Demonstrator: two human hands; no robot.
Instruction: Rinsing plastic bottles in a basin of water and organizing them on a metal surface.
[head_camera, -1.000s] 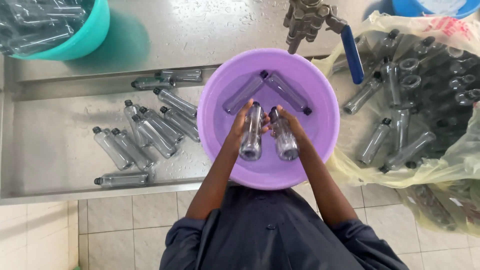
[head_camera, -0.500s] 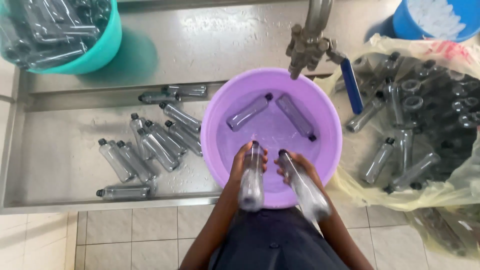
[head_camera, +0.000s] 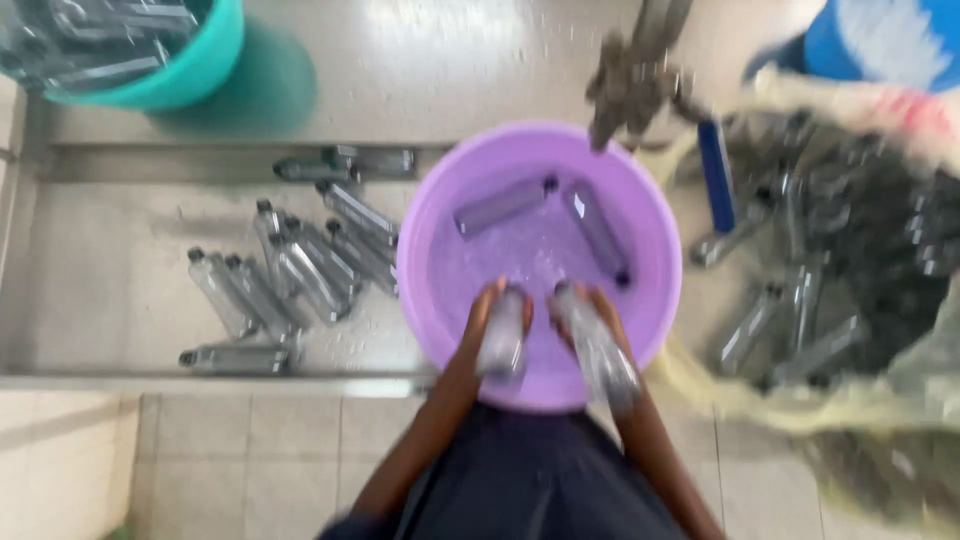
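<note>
Head view, blurred by motion. Two clear plastic bottles in hand, each with a dark cap end pointing away from the person, both held over the near part of a purple basin (head_camera: 660, 250).

Left bottle (head_camera: 502, 340): roughly upright in the frame, transparent, looks wet. Left hand (head_camera: 482, 335) wrapped around its side, fingers closed on it, thumb side toward the basin's middle.

Right bottle (head_camera: 598, 350): tilted, its base running down toward the basin's near rim and past it. Right hand (head_camera: 610, 325) closed around it, fingers curled over the upper part.

Both forearms come up from the bottom of the frame, converging toward the basin; hands sit side by side, close but apart. Dark clothing below them.

Inside the basin: shallow water, and two more bottles (head_camera: 505, 205) lying flat near the far side, angled toward each other.

Left of the basin, a cluster of bottles (head_camera: 300, 270) lies on a metal tray surface (head_camera: 120, 230). A teal bucket (head_camera: 200, 70) with bottles sits at upper left. A tap (head_camera: 630, 75) hangs above the basin's far rim. To the right, a yellowish plastic sack (head_camera: 900, 400) holds many bottles.
</note>
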